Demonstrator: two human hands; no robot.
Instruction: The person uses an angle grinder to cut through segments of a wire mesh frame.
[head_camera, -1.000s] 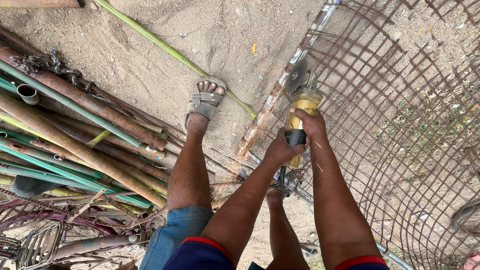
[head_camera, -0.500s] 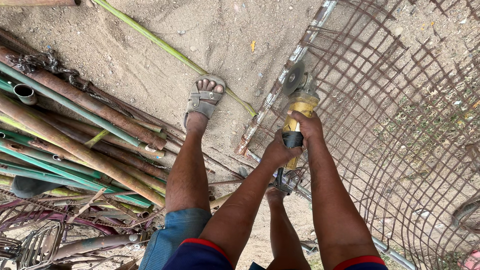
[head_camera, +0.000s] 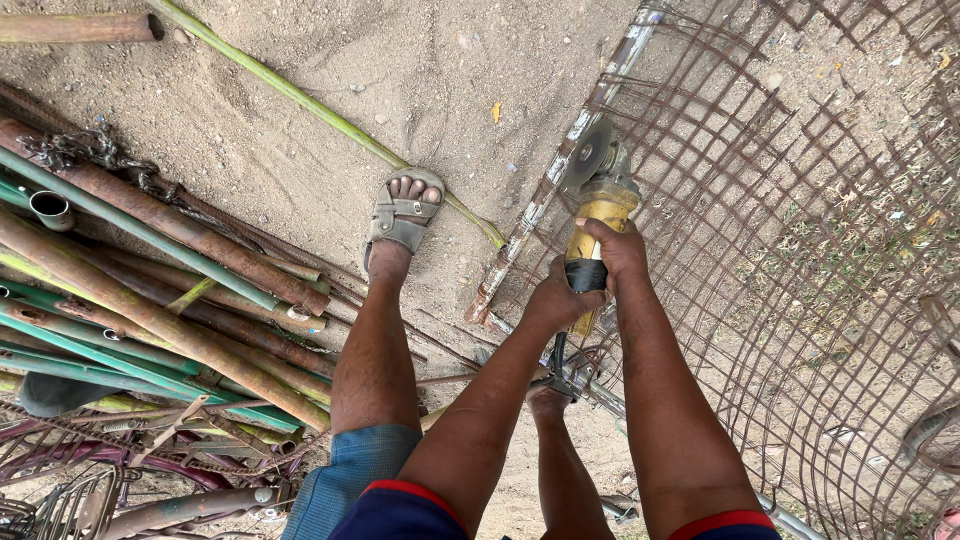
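Both my hands grip a yellow angle grinder (head_camera: 598, 205) with a black band on its body. My left hand (head_camera: 556, 298) wraps the rear of the handle. My right hand (head_camera: 618, 248) clasps it a little further forward. The grey cutting disc (head_camera: 586, 153) sits at the painted metal frame bar (head_camera: 560, 180) that edges a rusty wire mesh panel (head_camera: 800, 260). My left foot in a grey sandal (head_camera: 402, 215) stands on the sand to the left of the bar. My other foot (head_camera: 548, 400) is below the grinder, partly hidden by my arms.
A pile of rusty and green-painted pipes (head_camera: 150, 300) lies at the left, with a chain (head_camera: 80, 150) on top. A long green stalk (head_camera: 320, 110) crosses the sandy ground (head_camera: 400, 70). Scrap metal grating (head_camera: 60, 500) lies at the lower left. A black cord (head_camera: 556, 352) trails from the grinder.
The grinder and both hands have shifted slightly up along the frame bar. My sandalled foot stays planted.
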